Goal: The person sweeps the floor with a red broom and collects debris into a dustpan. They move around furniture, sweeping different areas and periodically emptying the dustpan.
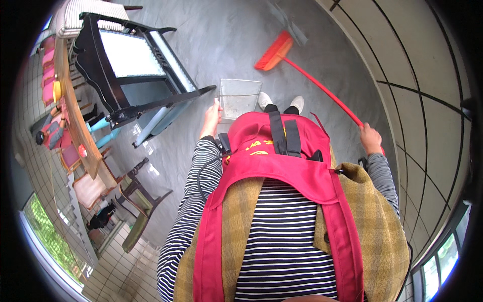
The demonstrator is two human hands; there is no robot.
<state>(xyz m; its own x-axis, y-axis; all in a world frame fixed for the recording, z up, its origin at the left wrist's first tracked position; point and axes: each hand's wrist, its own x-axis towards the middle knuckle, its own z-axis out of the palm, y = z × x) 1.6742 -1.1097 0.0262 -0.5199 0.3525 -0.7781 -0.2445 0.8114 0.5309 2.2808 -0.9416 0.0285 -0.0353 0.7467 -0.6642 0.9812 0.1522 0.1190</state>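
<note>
My right hand [370, 139] is closed around the red handle of a broom [277, 51], whose orange-red head is ahead of my feet, slightly blurred. A metal dustpan or bin-like scoop [239, 104] is just left of my shoes [297, 102]. My left hand [212, 117] grips the thin handle at its left side; whether the pan touches the floor I cannot tell. Part of its lower right edge is hidden behind my red apron [279, 166].
A black-framed cabinet or chair-like piece [98, 60] stands close on the left. Beyond it are a long wooden table [85, 143], pink chairs [48, 77] and a seated person [54, 132]. A green-seated chair [135, 231] is lower left; a tiled wall [407, 68] curves along the right.
</note>
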